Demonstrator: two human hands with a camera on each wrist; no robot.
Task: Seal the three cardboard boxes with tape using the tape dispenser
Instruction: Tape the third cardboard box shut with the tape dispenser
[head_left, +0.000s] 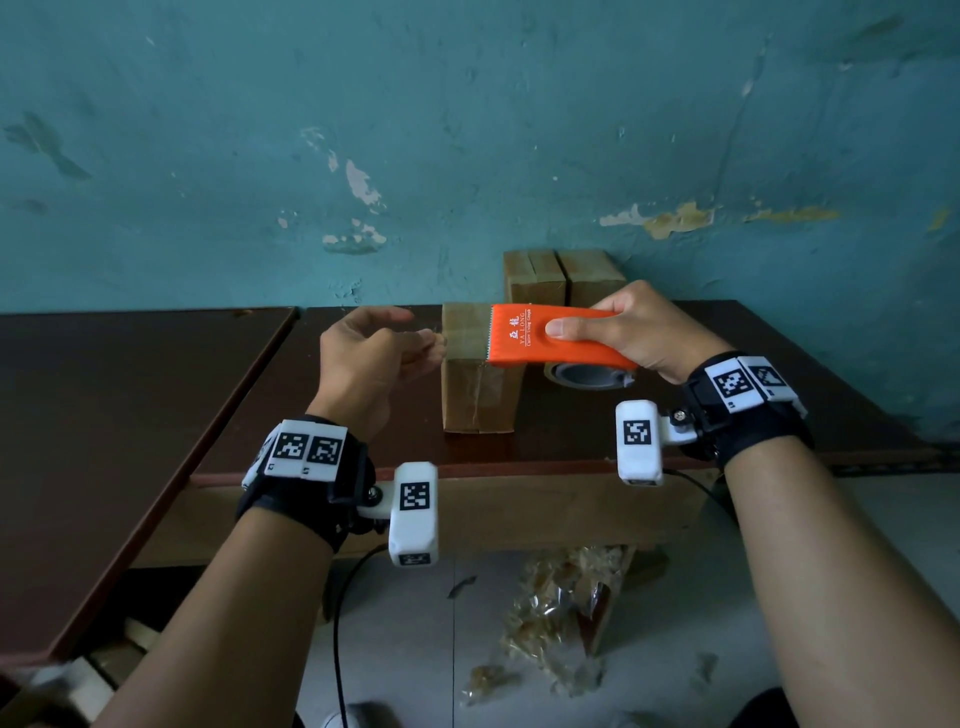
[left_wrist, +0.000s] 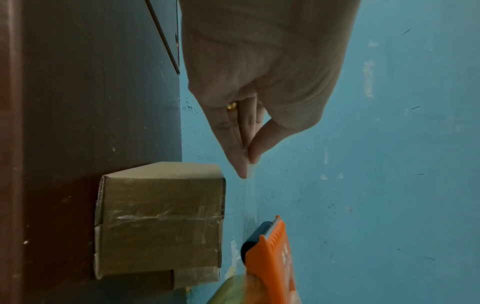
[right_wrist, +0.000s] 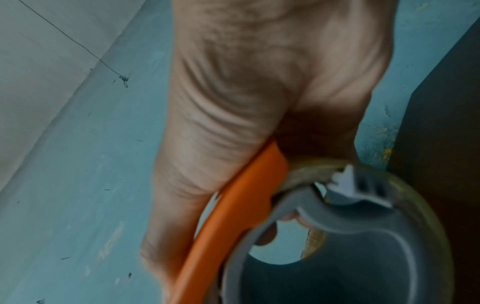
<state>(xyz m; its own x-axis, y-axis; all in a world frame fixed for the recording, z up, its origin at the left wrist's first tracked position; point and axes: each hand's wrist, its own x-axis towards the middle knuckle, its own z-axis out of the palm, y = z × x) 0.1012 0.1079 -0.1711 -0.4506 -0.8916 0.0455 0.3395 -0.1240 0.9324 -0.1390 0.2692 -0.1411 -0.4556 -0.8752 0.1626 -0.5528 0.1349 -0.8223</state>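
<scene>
A small cardboard box (head_left: 478, 397) stands on the dark brown table (head_left: 311, 415), with clear tape across its near side (left_wrist: 161, 218). My right hand (head_left: 587, 319) grips an orange tape dispenser (head_left: 519, 338) just above the box top, toothed edge pointing left. Its tape roll (head_left: 587, 375) hangs on a grey hub (right_wrist: 363, 236). My left hand (head_left: 439, 343) hovers by the box's upper left edge. Its thumb and fingers (left_wrist: 248, 162) pinch together on what looks like a faint end of clear tape. Two more boxes (head_left: 535, 283) (head_left: 595, 283) stand side by side behind, against the wall.
The teal wall (head_left: 467, 130) rises right behind the table. A second dark table (head_left: 130, 389) adjoins on the left. Crumpled used tape (head_left: 561, 613) and a black cable (head_left: 337, 623) lie on the floor below the front edge.
</scene>
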